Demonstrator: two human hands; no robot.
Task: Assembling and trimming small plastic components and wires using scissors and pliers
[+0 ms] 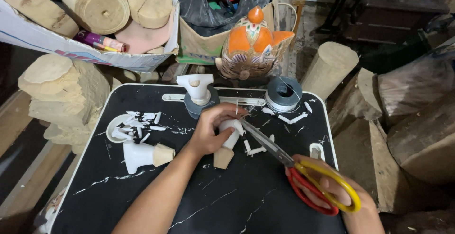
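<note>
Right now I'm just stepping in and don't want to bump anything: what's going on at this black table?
A person's left hand grips a small white-coated wooden piece on the black table. The right hand works yellow-and-red scissors, blades at the piece's white top. White snippings lie around it.

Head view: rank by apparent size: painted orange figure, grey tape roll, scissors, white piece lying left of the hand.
1. scissors, longest, but nearest the camera, so unsure
2. painted orange figure, bulkiest, farther back
3. white piece and grey tape roll, look alike; no ranking
</note>
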